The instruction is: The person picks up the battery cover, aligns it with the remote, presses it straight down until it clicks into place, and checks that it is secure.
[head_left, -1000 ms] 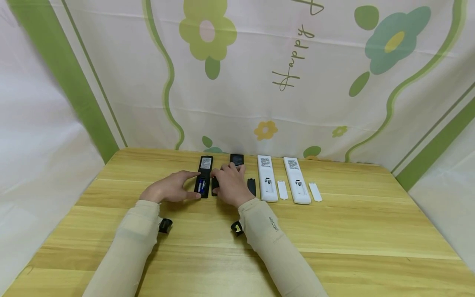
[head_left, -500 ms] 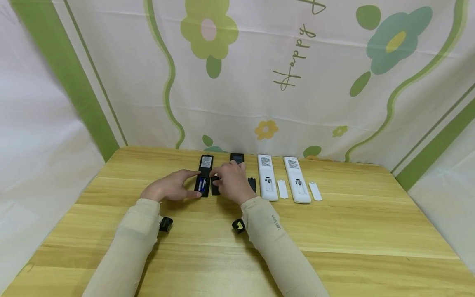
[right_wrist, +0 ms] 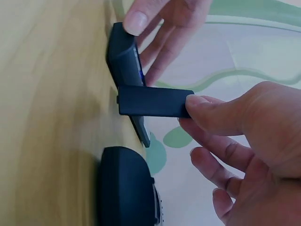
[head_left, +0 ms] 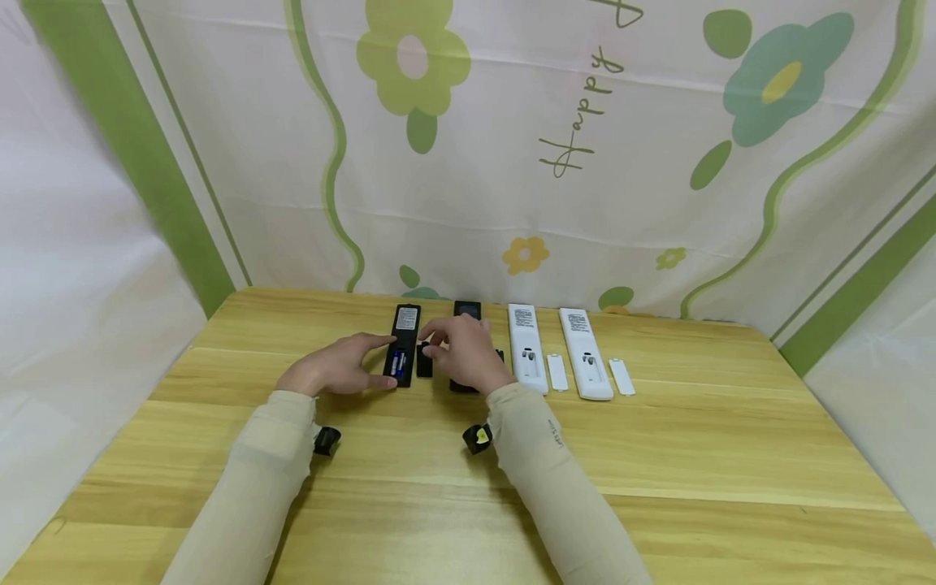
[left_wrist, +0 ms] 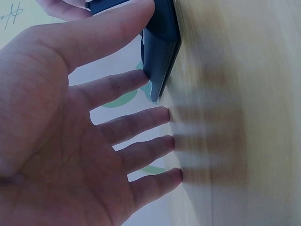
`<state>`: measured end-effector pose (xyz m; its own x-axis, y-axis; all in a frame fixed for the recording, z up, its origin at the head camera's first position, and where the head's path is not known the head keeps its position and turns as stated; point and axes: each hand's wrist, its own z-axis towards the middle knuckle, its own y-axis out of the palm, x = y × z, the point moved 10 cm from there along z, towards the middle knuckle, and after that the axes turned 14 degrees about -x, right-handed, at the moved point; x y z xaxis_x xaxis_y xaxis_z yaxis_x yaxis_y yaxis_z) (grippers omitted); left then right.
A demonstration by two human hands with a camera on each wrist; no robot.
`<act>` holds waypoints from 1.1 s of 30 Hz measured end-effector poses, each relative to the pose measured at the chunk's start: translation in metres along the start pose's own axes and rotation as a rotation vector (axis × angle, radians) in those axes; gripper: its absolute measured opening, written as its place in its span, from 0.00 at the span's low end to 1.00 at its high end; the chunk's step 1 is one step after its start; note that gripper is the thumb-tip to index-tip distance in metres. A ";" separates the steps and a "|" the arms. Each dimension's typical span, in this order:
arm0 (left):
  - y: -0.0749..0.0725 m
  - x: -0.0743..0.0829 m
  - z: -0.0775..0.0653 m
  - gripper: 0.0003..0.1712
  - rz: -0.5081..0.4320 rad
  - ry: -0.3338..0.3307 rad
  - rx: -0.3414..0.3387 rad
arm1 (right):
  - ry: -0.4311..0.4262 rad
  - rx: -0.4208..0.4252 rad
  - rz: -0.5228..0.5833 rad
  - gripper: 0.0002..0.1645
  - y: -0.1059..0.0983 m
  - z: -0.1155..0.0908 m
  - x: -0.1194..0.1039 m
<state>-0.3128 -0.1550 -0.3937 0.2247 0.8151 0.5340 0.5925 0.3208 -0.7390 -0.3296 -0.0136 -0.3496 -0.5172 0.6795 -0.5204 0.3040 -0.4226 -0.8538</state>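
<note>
Since a second ago, the right hand [head_left: 466, 349] has been shifting toward the person's right, so the near end of the middle black remote control [head_left: 467, 310] is now showing beneath it, while the left hand [head_left: 335, 368] is staying in place. The right hand is pinching a black battery cover [right_wrist: 153, 101] at one end between thumb and forefinger; the tabbed end is pointing down toward the wooden table [head_left: 395, 504]. Whether that end is touching the table, the views are leaving unclear. The cover is standing just beside the leftmost black remote control [head_left: 404, 333], which is lying back up with blue batteries [head_left: 397, 363] showing in its compartment. The left hand's fingers are spreading fairly straight, not curling: the thumb is resting at that remote's near end, the forefinger is touching its side, and the other fingertips are resting by the table. Another black cover [head_left: 500, 355] is mostly hiding behind the right hand. Further right, two white remote controls [head_left: 525, 337] are lying with white covers [head_left: 557, 372] beside them.
</note>
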 end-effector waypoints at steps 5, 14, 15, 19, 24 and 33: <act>0.000 0.000 0.000 0.46 0.004 -0.002 -0.002 | 0.002 0.034 0.040 0.08 -0.007 -0.002 0.000; -0.001 -0.001 0.000 0.46 0.003 -0.001 0.004 | -0.022 0.092 0.065 0.06 -0.012 -0.002 -0.003; -0.001 -0.001 0.000 0.46 0.004 -0.001 0.004 | -0.029 0.099 0.072 0.06 -0.013 -0.002 -0.004; -0.001 0.000 -0.002 0.46 0.005 0.002 0.000 | -0.049 0.122 0.122 0.06 -0.015 -0.003 -0.007; -0.001 0.001 -0.002 0.46 0.012 0.009 -0.004 | -0.067 0.121 0.178 0.08 -0.012 -0.001 -0.010; -0.001 0.001 -0.001 0.46 0.017 0.016 -0.016 | -0.059 0.137 0.217 0.08 -0.007 0.004 -0.010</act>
<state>-0.3121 -0.1548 -0.3921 0.2472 0.8126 0.5279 0.6006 0.2990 -0.7415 -0.3301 -0.0195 -0.3381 -0.4985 0.5294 -0.6865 0.3043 -0.6346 -0.7104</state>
